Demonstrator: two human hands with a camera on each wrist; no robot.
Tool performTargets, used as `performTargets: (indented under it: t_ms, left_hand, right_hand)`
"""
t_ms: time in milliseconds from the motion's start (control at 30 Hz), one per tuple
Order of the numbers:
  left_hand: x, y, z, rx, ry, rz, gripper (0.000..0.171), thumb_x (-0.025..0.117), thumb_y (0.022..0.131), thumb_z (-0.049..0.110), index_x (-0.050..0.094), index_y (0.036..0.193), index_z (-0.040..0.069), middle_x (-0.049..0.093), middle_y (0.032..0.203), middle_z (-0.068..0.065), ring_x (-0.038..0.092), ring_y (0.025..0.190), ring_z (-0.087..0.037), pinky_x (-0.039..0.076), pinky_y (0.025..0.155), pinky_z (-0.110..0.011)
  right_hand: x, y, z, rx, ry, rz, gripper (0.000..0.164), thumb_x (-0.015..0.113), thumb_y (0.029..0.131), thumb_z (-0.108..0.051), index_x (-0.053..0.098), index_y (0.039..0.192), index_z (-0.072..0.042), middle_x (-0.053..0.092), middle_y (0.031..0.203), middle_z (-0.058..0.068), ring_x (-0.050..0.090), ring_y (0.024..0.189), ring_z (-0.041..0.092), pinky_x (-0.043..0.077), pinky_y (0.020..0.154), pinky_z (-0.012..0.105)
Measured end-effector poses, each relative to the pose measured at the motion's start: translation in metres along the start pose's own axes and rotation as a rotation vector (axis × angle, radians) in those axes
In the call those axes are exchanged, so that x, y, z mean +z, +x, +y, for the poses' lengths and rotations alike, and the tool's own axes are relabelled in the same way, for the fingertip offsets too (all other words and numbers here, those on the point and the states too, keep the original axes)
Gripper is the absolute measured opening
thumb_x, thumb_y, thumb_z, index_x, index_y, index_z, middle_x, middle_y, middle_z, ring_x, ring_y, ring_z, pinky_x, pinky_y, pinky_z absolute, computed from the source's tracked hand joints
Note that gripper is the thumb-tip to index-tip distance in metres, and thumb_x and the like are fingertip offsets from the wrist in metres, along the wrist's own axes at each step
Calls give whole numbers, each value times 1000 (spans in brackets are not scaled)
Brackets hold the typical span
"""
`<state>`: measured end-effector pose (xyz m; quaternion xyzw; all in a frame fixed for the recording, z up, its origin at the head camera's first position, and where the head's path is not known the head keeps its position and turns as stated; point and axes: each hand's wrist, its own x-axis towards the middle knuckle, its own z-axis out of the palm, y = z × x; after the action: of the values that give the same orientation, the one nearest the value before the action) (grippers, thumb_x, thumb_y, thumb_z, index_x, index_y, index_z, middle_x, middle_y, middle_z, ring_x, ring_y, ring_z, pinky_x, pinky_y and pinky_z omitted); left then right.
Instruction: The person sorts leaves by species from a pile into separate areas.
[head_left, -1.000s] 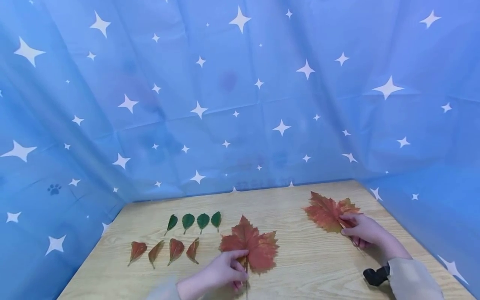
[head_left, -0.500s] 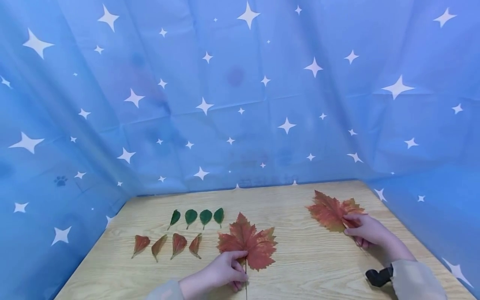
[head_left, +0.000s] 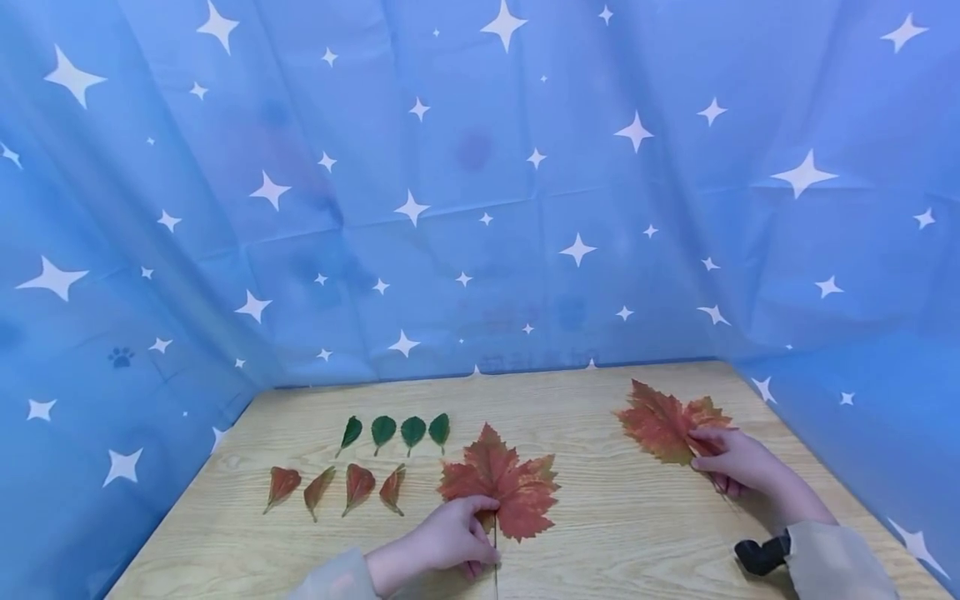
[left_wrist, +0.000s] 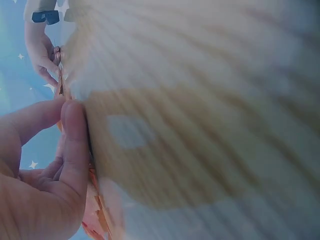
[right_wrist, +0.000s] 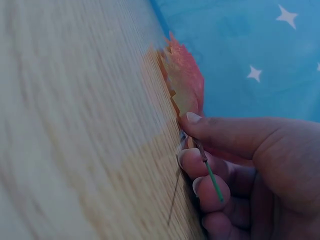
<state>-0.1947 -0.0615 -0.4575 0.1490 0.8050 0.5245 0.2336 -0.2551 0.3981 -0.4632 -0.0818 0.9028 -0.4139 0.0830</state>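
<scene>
My left hand (head_left: 450, 537) pinches a red-orange maple leaf (head_left: 517, 496) where its blade meets the stem, low over the front middle of the table. The thin stem runs down past the fingers toward the bottom edge of the head view. At the far right, my right hand (head_left: 738, 462) holds a second maple leaf (head_left: 656, 421), orange with yellow-green edges, between thumb and fingers. Its stem (right_wrist: 214, 181), green at the end, pokes out below the thumb in the right wrist view. From the left wrist, most of the left leaf is hidden behind the fingers.
Four-sided white stars dot the blue curtain (head_left: 465, 183) behind the wooden table (head_left: 585, 433). Several small green leaves (head_left: 383, 431) lie in a row at the back left. Several small reddish-brown leaves (head_left: 359, 485) form another row in front of them.
The head view has shifted slightly, so the rows of small leaves appear a little higher and farther right. Both hands keep hold of their maple leaves in nearly the same places.
</scene>
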Motion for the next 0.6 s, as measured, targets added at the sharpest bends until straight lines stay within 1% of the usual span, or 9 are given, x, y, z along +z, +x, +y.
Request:
performTargets:
  t_ms: [100, 200, 333, 367, 433, 467, 500, 567, 600]
  left_hand:
    - [-1, 1, 2, 7, 11, 0, 62, 77, 76, -3, 53, 132, -1, 65, 69, -10, 60, 50, -18, 52, 45, -31]
    - [-5, 2, 5, 23, 15, -3, 59, 77, 76, -2, 54, 131, -1, 65, 68, -10, 60, 51, -18, 52, 46, -32]
    - [-21, 6, 9, 91, -12, -25, 49, 74, 82, 3, 58, 129, -1, 67, 73, -10, 62, 55, -18, 54, 51, -32]
    - [-26, 7, 10, 127, 11, -23, 47, 73, 84, 6, 59, 129, 0, 68, 78, -9, 63, 61, -18, 54, 55, -32]
    - [-36, 9, 14, 203, 92, -11, 45, 71, 89, 14, 59, 131, 4, 69, 95, -7, 66, 78, -17, 55, 67, -33]
    - [-40, 10, 16, 239, 153, 1, 46, 70, 90, 18, 58, 133, 8, 68, 106, -6, 65, 91, -18, 54, 75, -35]
    - [-44, 10, 17, 275, 225, 12, 48, 69, 91, 22, 56, 136, 12, 65, 118, -4, 62, 104, -19, 52, 84, -38]
    - [-49, 11, 18, 345, 366, 30, 55, 68, 93, 29, 49, 144, 20, 54, 138, 0, 49, 126, -20, 42, 100, -43]
    - [-51, 11, 18, 371, 418, 24, 60, 67, 93, 32, 44, 147, 23, 46, 145, 0, 42, 133, -22, 38, 104, -47]
  right_hand:
    - [0, 1, 1, 8, -6, 0, 74, 69, 91, -21, 30, 142, 17, 54, 53, 7, 53, 43, 20, 48, 41, 36]
    - [-1, 2, 2, 13, -7, -7, 75, 68, 92, -22, 29, 142, 17, 54, 54, 7, 52, 43, 19, 48, 41, 36]
    - [-2, 2, 2, 5, 2, -18, 75, 68, 92, -20, 27, 143, 18, 54, 55, 7, 53, 44, 19, 48, 41, 35]
    - [-1, 1, 2, 1, 8, -21, 75, 68, 92, -20, 27, 142, 18, 54, 55, 8, 53, 44, 19, 48, 40, 35]
    - [-1, 1, 1, -5, 16, -27, 75, 67, 92, -20, 26, 142, 18, 54, 55, 8, 54, 44, 20, 48, 41, 35]
    - [-1, 1, 1, -6, 19, -30, 75, 67, 92, -19, 26, 142, 18, 54, 55, 8, 54, 44, 20, 48, 41, 35]
    - [0, 0, 0, -3, 20, -30, 75, 67, 92, -20, 26, 143, 18, 54, 55, 8, 54, 44, 20, 48, 41, 35]
    - [0, 0, -1, 5, 21, -29, 75, 67, 93, -20, 26, 143, 18, 54, 55, 7, 54, 44, 19, 48, 41, 34]
    - [0, 1, -1, 4, 19, -30, 75, 67, 93, -20, 25, 143, 18, 54, 55, 7, 53, 44, 18, 48, 41, 34]
